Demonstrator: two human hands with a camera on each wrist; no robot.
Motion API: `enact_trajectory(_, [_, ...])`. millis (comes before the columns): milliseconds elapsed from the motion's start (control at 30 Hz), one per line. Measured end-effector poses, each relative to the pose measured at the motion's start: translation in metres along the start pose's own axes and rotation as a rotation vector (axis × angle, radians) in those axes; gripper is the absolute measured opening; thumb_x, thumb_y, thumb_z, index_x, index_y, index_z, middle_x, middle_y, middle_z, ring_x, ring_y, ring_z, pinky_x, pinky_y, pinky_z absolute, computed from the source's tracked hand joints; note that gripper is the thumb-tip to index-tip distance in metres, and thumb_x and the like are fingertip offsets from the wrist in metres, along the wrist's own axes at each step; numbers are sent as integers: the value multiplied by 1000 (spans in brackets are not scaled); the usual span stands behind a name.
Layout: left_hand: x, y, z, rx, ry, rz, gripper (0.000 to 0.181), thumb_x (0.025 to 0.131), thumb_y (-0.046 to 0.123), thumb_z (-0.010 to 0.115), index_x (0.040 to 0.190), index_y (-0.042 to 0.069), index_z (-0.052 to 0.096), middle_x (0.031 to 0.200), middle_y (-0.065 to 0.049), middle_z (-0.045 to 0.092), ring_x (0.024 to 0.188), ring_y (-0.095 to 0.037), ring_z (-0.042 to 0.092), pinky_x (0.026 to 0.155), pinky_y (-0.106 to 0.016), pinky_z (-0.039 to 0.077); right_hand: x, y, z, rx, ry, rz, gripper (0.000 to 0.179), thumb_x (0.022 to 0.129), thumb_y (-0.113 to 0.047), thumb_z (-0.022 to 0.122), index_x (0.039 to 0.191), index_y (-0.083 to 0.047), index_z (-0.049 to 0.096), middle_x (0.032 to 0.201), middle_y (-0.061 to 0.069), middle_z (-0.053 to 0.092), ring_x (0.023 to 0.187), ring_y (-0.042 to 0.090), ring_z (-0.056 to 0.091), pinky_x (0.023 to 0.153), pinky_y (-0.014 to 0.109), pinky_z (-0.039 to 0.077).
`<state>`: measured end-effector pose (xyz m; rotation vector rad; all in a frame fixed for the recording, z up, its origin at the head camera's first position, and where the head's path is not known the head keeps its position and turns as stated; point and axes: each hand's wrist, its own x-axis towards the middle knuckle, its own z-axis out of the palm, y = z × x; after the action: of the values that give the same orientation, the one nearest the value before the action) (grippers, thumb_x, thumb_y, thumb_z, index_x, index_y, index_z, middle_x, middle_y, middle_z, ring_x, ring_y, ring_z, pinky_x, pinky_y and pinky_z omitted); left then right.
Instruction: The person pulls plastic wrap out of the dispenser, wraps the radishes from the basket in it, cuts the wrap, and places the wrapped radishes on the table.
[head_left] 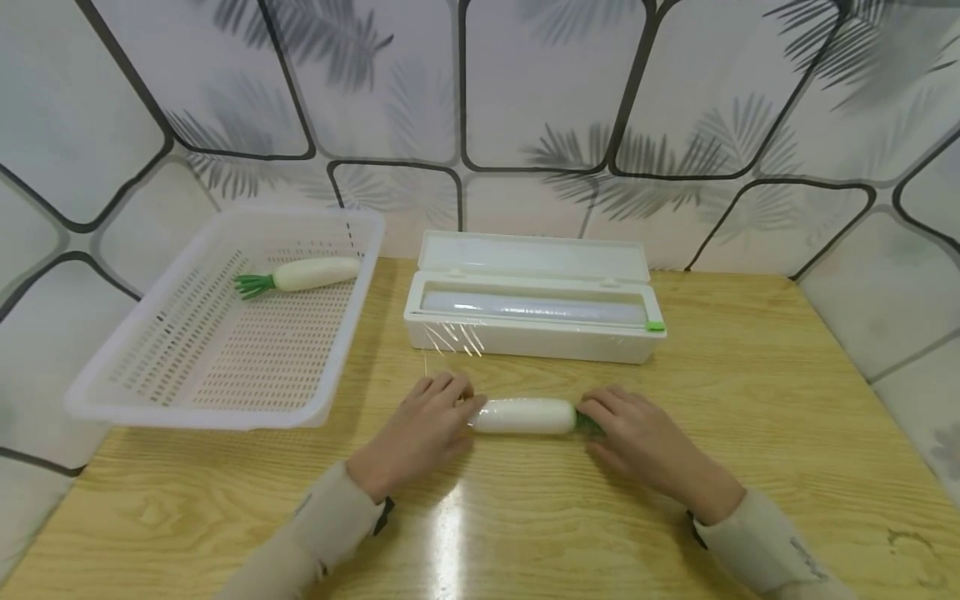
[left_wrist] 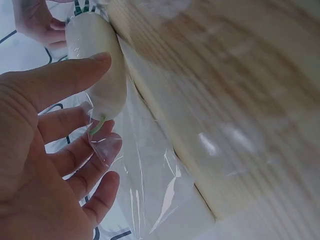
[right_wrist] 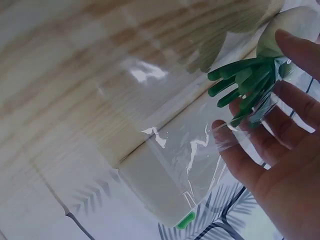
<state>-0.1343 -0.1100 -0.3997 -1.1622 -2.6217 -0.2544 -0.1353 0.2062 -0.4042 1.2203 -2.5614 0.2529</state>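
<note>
Head view showed a white radish (head_left: 523,416) between the left hand (head_left: 420,433) and right hand (head_left: 645,442).
The left gripped its tip end, the right its leafy end, both touching clear film (left_wrist: 169,195); just beyond them on the counter (head_left: 750,375) stood an open white box (head_left: 528,342).

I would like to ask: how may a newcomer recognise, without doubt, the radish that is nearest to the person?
On the wooden table, find the long white plastic-wrap dispenser. Directly in front of it is a white radish with green leaves. Unlike the other radish, which lies in the white slotted basket, this one has shiny clear film over it.
</note>
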Motion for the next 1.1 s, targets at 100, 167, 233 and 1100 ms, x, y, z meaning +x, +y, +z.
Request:
enact_trajectory(100, [2,-1,2,19,33,15,42,85,14,83,122,2,68,111,-8,61,100,-24,54,85,-35,48,3,1,3,-30,25,-13,54,66,-7,95,109,5,66,110,15,63,99,31,63,78,46,58])
enact_trajectory(167, [3,-2,4,28,54,21,39,86,12,82,121,2,68,110,-8,62,100,-25,56,85,-35,48,5,2,5,-61,51,-31,52,65,-7,94,107,5,66,107,15,61,96,31,62,74,46,57])
enact_trajectory(233, [5,-2,5,35,64,18,35,87,9,80,120,4,67,109,-8,63,100,-24,57,84,-35,48,7,3,7,-86,76,-48,48,65,-4,93,104,5,66,103,15,61,93,31,62,71,46,56])
enact_trajectory(1100, [18,-10,9,82,31,-32,28,91,7,74,116,8,62,111,-10,67,104,-29,62,90,-42,52,26,12,1,-81,4,-3,36,85,-25,83,103,5,72,100,14,61,88,28,60,72,43,55])
